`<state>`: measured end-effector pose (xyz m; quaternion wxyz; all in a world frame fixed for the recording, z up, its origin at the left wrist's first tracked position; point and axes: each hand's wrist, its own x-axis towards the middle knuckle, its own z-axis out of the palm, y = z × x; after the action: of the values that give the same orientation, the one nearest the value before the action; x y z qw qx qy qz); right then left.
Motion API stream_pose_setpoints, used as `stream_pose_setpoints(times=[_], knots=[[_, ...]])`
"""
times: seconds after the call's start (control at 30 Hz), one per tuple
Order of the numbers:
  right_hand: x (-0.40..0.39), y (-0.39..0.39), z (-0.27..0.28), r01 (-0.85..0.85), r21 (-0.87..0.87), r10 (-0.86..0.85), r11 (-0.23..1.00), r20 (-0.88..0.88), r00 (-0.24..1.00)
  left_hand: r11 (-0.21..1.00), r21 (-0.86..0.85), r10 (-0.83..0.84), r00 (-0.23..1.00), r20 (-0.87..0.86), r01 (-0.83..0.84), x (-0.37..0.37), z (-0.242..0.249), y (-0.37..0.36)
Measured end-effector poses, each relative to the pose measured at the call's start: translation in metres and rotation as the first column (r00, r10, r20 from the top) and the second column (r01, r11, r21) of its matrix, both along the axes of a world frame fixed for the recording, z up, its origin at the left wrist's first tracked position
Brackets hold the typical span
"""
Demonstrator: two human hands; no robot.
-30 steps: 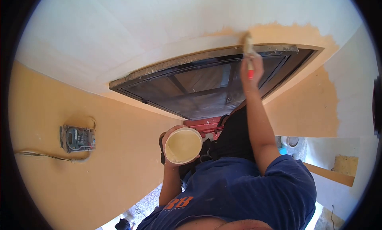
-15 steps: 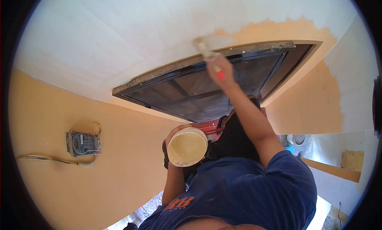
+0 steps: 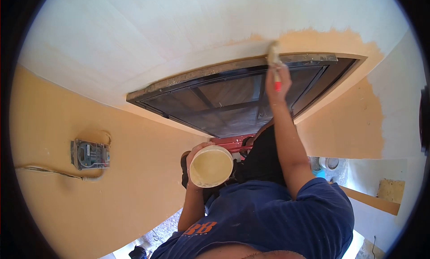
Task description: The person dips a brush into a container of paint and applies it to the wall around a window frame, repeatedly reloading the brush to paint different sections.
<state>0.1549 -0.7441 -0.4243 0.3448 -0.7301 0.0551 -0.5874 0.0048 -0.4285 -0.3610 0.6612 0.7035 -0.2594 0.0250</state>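
My right hand (image 3: 278, 83) is closed round a paintbrush (image 3: 274, 55) with a red-tipped handle. Its pale bristles, slightly blurred, are at the wall just above the top edge of the dark door frame (image 3: 242, 64). My left hand (image 3: 193, 162) grips the side of a round bucket (image 3: 211, 166) with pale cream paint inside, held in front of my chest. Above the frame the wall is whitish (image 3: 148, 39), with an orange painted patch (image 3: 322, 40) to the right of the brush.
An orange wall (image 3: 134, 147) on the left carries an electrical box (image 3: 92, 154) with cables (image 3: 49, 170). Red metal (image 3: 230, 142) shows below, near my legs. At lower right are a container (image 3: 330, 163) and a ledge (image 3: 371, 198).
My right hand has swept the brush to the right along the top of the door frame. The bucket stays in my left hand, almost unmoved. The view has shifted slightly.
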Motion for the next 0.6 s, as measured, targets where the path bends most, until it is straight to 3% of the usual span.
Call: stream_pose_setpoints(times=[0.07,0.1,0.27,0.3,0.37,0.47,0.57,0.6], knots=[[0.014,0.047,0.009,-0.135,0.027,0.135,0.99,0.023,0.991,0.993,0.098,0.065,0.997,-0.049,-0.06,0.0,-0.005,0.007],[0.022,0.074,0.007,-0.318,0.244,0.309,0.916,0.076,0.948,0.993,0.104,0.065,0.997,-0.048,-0.06,0.0,-0.002,0.006],[0.02,0.119,0.023,-0.507,-0.093,0.51,0.857,0.007,0.86,0.996,0.056,0.083,0.989,-0.119,-0.077,0.001,0.005,0.003],[0.025,0.113,0.02,-0.501,-0.171,0.515,0.848,0.042,0.856,0.995,0.059,0.085,0.989,-0.12,-0.078,0.002,0.004,0.005],[0.025,0.087,0.016,-0.527,-0.028,0.528,0.849,0.025,0.849,0.994,0.056,0.099,0.988,-0.122,-0.093,0.005,0.002,0.007],[0.018,0.02,0.025,-0.316,0.008,0.316,0.949,0.026,0.949,0.992,-0.106,0.054,0.992,-0.118,-0.067,0.007,0.01,0.002],[-0.002,-0.016,0.025,-0.105,-0.027,0.107,0.994,0.042,0.993,0.964,-0.251,0.053,0.99,-0.127,-0.084,0.007,-0.014,0.008],[-0.006,-0.012,0.026,-0.117,-0.034,0.118,0.993,0.037,0.992,0.961,-0.258,0.063,0.989,-0.132,-0.096,0.005,-0.012,0.009]])
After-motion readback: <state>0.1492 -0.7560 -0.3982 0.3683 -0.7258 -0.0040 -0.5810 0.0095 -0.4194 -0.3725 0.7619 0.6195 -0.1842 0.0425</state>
